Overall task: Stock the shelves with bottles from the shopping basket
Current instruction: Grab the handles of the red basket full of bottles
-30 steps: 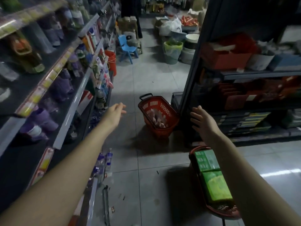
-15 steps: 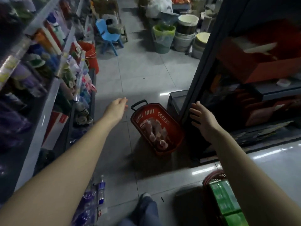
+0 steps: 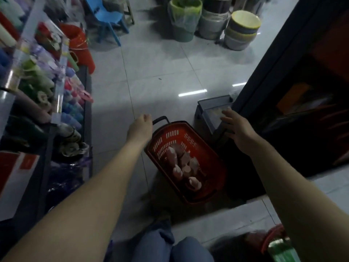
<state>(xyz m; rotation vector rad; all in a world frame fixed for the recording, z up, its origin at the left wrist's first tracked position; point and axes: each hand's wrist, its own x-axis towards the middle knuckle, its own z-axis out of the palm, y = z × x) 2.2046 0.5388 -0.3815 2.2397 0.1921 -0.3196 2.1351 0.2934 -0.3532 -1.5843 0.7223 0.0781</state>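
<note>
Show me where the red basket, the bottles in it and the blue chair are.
red basket point(image 3: 171, 136): head view, far slotted wall.
bottles point(image 3: 177, 172): head view, body of one pale bottle.
blue chair point(image 3: 111, 17): head view, seat.

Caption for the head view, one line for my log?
Left hand and right hand, both empty, reach toward red basket of bottles.

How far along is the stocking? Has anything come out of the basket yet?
Done: nothing I can confirm; the shelves on the left look stocked, but what came from the basket is unclear. In hand: nothing; the left hand hovers near the basket handle and the right hand is open. Left: several bottles lie in the red basket.
</note>
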